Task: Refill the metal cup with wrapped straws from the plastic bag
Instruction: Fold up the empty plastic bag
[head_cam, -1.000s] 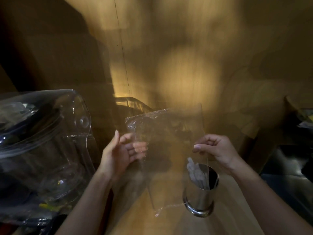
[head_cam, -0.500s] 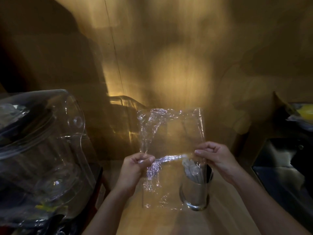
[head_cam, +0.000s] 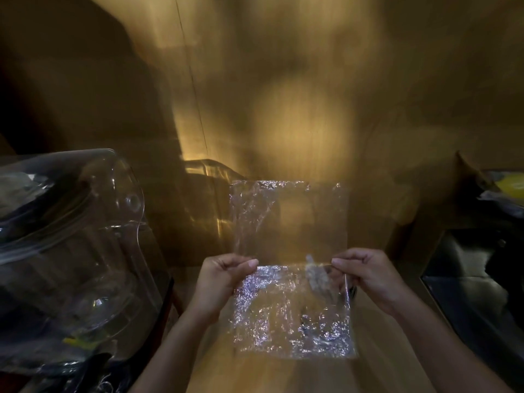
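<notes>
Now — left hand (head_cam: 224, 276) | right hand (head_cam: 368, 275) — both apparently pinching plastic bag (head_cam: 289, 268) taut

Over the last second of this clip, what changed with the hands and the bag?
The left hand, open beside the plastic bag a second ago, has closed on its left edge. Both hands now pinch the bag at mid-height and hold it flat and spread, hanging in front of the metal cup, which shows only dimly through it. The right hand kept its grip; the cup with its wrapped straws stayed put.
</notes>
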